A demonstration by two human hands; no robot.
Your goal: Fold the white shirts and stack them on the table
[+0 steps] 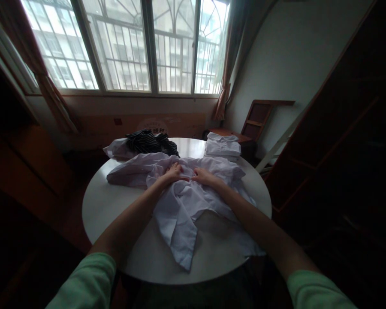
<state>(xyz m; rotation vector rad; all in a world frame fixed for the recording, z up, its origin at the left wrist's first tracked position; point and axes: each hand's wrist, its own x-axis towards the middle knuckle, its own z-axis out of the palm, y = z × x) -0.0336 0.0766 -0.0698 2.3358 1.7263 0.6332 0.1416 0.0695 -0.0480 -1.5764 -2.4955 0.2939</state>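
Observation:
A pale lilac shirt [180, 206] lies crumpled and spread across a round white table [99, 206]. My left hand [173, 172] and my right hand [202, 175] rest close together on the far part of the shirt, near its collar area. Both hands have fingers curled into the fabric and seem to pinch it. A sleeve or flap of the shirt hangs toward the table's near edge.
A dark striped garment [151, 142] lies at the table's far side on another pale cloth [117, 150]. A stack of folded white clothes [222, 146] sits at the far right. Behind stand a wooden chair [260, 118], a barred window and dark furniture on both sides.

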